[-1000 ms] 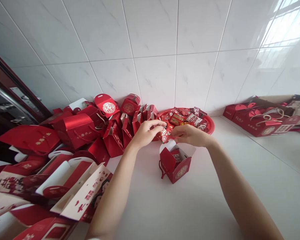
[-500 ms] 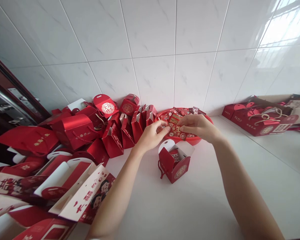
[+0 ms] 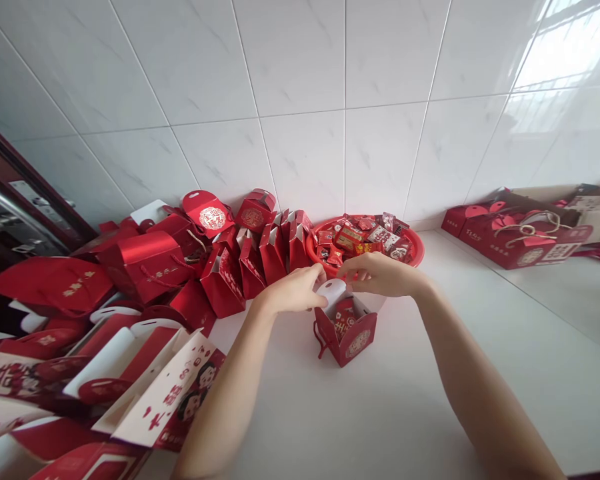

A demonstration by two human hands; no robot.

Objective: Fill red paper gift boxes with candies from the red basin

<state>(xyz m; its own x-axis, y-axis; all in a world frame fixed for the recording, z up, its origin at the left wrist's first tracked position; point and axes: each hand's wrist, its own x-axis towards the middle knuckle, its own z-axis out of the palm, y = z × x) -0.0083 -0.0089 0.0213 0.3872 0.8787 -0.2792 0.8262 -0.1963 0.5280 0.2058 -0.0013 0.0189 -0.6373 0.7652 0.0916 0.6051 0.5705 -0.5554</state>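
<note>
A small red gift box (image 3: 346,340) stands with its top flaps raised, a red cord at its left side. Inside it lie red printed candy packets (image 3: 345,319). At the box's back left, my left hand (image 3: 297,290) has its thumb beside the white inner face of the round flap (image 3: 333,291), thumb and fingers apart. My right hand (image 3: 385,273) hovers over the back edge of the box, fingers loosely bent, with nothing visible in them. Just behind both hands sits a red plastic basin (image 3: 416,252) heaped with wrapped sweets (image 3: 365,237).
Many red gift boxes (image 3: 145,263) crowd the left side, with a white-and-red printed box (image 3: 165,393) near my left forearm. A row of narrow red boxes (image 3: 253,267) stands left of the basin. Far right is a larger red box with rope handles (image 3: 520,237). A tiled wall (image 3: 305,153) rises behind.
Both hands have come down from in front of the basin to the small box. The red packet they held is out of them, and a packet now shows inside the box.
</note>
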